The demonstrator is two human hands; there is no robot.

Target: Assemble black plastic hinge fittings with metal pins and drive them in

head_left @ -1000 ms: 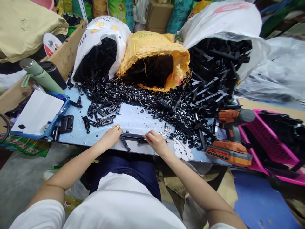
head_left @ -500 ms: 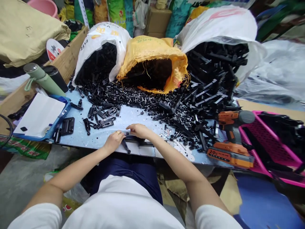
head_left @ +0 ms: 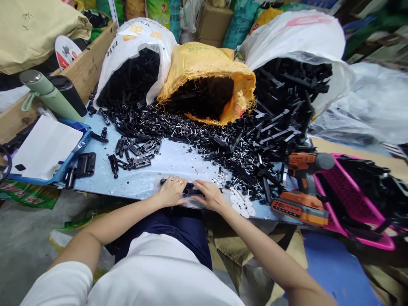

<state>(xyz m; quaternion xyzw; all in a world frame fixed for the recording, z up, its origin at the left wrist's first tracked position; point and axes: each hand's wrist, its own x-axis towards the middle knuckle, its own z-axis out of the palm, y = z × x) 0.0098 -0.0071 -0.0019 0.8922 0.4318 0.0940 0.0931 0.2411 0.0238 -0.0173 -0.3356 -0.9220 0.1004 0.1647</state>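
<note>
My left hand (head_left: 172, 191) lies at the table's front edge, fingers closed over the left end of a long black plastic part (head_left: 190, 189). My right hand (head_left: 209, 194) grips the same part from the right, with index finger and thumb on either side of it. Much of the part is hidden under my hands. White round discs (head_left: 242, 205) lie just right of my right hand. Beyond my hands, a heap of small black parts and silver pins (head_left: 191, 132) spreads across the table. A small group of black jointed arms (head_left: 135, 154) lies to the left.
A white sack (head_left: 137, 32), a yellow sack (head_left: 207, 63) and a larger white sack (head_left: 296, 38) spill black parts at the back. An orange cordless drill (head_left: 301, 187) and a pink basket (head_left: 360, 191) stand right. A blue tray (head_left: 81, 142) and green bottle (head_left: 51, 95) are left.
Both hands have moved slightly right and nearer the front edge. The short black arm that stuck out below my left hand no longer shows there. The view has shifted a little.
</note>
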